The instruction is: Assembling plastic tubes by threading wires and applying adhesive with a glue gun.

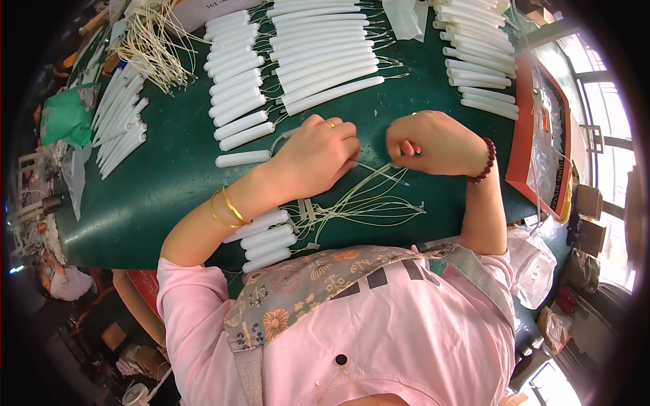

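My left hand (315, 154) is closed over the green table, with a thin white wire between its fingers. A short white tube (242, 159) lies beside its wrist, and a pale lead runs from the tube toward this hand. Across a small gap, my right hand (441, 143) is curled, its fingertips pinched at a wire end; the exact grip is partly hidden. Below both hands spreads a loose bunch of thin white wires (369, 203). They lead from several short white tubes (267, 242) near my body, partly covered by my left forearm.
Rows of short white tubes (237, 98) and longer white tubes (325, 62) lie beyond my hands. More tubes (477, 57) are stacked at the far right, beside a red-orange box (521, 132). At the left are thin tubes (120, 122), a wire bundle (159, 51) and a green bag (66, 118).
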A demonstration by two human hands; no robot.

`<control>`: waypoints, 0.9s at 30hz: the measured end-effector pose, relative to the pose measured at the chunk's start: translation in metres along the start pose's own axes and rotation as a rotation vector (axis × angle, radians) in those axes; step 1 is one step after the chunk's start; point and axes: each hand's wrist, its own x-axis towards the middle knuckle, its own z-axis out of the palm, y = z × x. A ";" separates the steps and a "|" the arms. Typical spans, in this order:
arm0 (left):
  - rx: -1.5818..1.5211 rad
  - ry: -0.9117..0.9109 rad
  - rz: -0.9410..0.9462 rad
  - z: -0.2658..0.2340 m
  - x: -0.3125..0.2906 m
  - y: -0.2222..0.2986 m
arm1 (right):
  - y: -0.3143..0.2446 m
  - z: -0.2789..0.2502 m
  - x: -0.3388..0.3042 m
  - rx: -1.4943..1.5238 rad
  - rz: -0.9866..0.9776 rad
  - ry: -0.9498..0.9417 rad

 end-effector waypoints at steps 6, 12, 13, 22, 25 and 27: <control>-0.014 -0.087 -0.278 -0.053 -0.010 0.008 | 0.000 -0.012 -0.010 0.121 0.111 -0.248; -0.301 0.207 -0.366 -0.046 0.000 -0.001 | 0.011 0.001 0.009 0.309 0.176 0.538; -0.339 0.222 -0.382 -0.043 0.001 -0.004 | 0.017 0.004 0.011 0.383 0.134 0.539; -0.332 0.259 -0.385 -0.023 0.010 -0.016 | 0.027 -0.001 0.012 0.604 0.170 0.467; -0.322 0.253 -0.397 -0.024 0.012 -0.019 | 0.040 -0.023 -0.004 0.337 0.189 0.661; -0.345 0.240 -0.399 -0.024 0.017 -0.017 | 0.075 -0.034 -0.024 0.040 0.294 0.722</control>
